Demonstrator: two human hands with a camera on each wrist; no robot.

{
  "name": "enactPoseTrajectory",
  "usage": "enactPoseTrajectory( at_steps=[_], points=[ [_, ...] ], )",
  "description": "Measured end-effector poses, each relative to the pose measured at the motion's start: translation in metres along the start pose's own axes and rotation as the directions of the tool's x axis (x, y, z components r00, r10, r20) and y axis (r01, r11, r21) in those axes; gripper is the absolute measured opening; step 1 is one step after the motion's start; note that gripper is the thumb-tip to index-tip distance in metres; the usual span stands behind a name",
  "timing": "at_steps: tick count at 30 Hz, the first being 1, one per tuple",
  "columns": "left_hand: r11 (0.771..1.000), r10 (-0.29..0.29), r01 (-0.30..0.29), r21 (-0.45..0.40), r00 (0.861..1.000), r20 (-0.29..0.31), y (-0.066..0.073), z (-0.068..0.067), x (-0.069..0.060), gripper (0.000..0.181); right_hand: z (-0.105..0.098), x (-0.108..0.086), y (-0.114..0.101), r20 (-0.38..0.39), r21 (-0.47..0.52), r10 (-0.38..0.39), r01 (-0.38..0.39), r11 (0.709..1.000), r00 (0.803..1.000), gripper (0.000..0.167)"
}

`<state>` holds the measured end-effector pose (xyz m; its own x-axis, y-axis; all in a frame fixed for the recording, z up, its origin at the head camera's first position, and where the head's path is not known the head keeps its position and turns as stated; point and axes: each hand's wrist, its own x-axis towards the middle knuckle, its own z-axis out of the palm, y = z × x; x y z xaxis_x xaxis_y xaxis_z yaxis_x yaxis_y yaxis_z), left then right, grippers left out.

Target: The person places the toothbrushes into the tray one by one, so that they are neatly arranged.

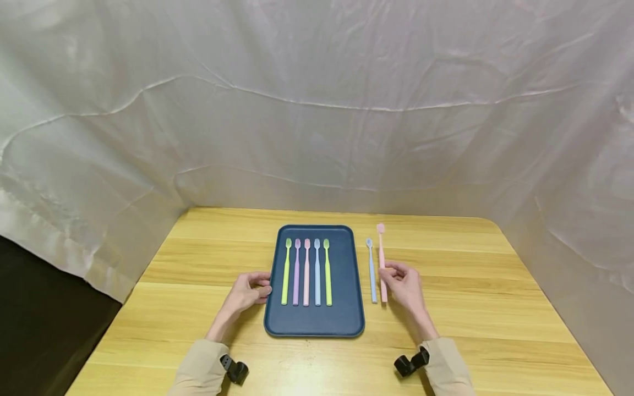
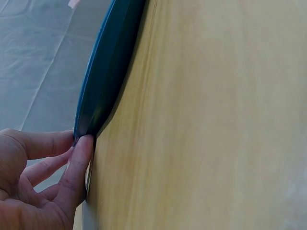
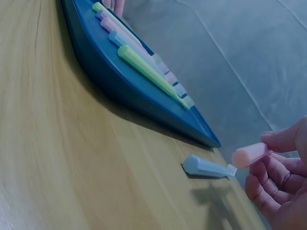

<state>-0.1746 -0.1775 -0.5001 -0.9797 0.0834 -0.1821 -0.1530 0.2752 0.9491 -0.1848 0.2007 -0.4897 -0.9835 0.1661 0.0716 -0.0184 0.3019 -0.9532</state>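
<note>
My right hand (image 1: 406,286) pinches a pink toothbrush (image 1: 381,250) by its handle, to the right of the tray. The right wrist view shows the handle end (image 3: 250,155) between thumb and fingers, raised off the table. Just left of it, a light blue toothbrush (image 1: 372,275) lies on the wood, bristle end pointing away. My left hand (image 1: 246,291) holds the left rim of a dark blue tray (image 1: 317,324), thumb and fingers at the edge in the left wrist view. Several toothbrushes lie side by side in the tray: green, purple (image 1: 296,275), pink, blue and green (image 1: 328,278).
The tray stands on a wood-grain table (image 1: 475,313). Grey-white sheeting (image 1: 346,137) hangs behind the table and along its sides. A black area (image 1: 44,319) lies beyond the left edge. Each wrist wears a black device (image 1: 412,362).
</note>
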Motion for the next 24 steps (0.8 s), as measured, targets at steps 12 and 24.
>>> enactPoseTrajectory(
  at_steps=[12,24],
  points=[
    [1.0,-0.003,0.003,-0.004,1.0,0.006,0.0,0.0,0.0,0.042,0.008,-0.001,-0.002,0.049,0.039,0.04,-0.042,0.998,0.998,0.032],
    [1.0,-0.001,0.001,0.001,1.0,0.007,-0.001,0.0,0.001,0.042,0.02,-0.004,-0.005,0.067,0.036,0.031,-0.034,0.999,0.997,0.029]
  ],
)
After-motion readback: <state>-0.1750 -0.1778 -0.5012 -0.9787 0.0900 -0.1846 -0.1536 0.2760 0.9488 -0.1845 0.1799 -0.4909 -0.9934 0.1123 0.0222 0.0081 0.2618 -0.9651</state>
